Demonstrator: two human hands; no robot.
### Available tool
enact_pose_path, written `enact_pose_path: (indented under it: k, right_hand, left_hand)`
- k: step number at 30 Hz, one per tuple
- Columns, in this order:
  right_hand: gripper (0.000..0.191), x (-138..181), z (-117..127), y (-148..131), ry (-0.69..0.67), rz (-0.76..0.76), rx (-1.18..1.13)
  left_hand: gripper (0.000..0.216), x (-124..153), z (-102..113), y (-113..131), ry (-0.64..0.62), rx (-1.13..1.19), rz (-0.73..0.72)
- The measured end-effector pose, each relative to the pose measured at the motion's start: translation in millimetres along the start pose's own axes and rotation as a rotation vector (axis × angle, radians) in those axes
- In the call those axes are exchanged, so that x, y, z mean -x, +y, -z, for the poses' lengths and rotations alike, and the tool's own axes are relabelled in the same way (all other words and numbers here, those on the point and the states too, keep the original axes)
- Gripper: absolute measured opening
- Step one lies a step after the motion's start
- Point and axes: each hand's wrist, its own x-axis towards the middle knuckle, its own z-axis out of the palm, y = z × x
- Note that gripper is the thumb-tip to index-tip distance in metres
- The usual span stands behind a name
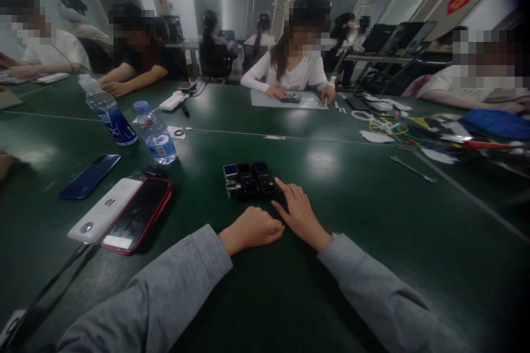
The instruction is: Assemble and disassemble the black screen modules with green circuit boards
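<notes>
Three small black electronic modules with little screens (248, 178) lie side by side on the green table (356, 265) in front of me. The leftmost one shows bare circuit board parts. My left hand (253, 228) rests on the table just nearer than the modules, curled into a fist with nothing showing in it. Close beside it on the right, my right hand (298, 210) has its fingers stretched out. Its index fingertip is at the right edge of the modules; whether it touches them I cannot tell.
To the left are a white power bank (105, 207), a red-cased phone (138, 215), a blue phone (90, 176) and two water bottles (159, 138). Tangled cables (414, 127) lie at the right, near a thin metal tool (413, 170). A person (300, 63) sits opposite.
</notes>
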Motion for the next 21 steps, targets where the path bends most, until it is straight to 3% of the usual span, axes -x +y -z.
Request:
enact_pose_path:
  k: [9, 21]
  right_hand:
    - [0.05, -1.5, -0.6, -1.3, -0.012, 0.009, 0.01]
    - [0.055, 0.1, 3.8, -4.9, -0.014, 0.047, -0.013]
  left_hand:
    - [0.035, -0.5, -1.6, 0.4, -0.011, -0.014, 0.017]
    - [0.035, -0.4, -1.8, 0.5, -0.007, -0.027, 0.011]
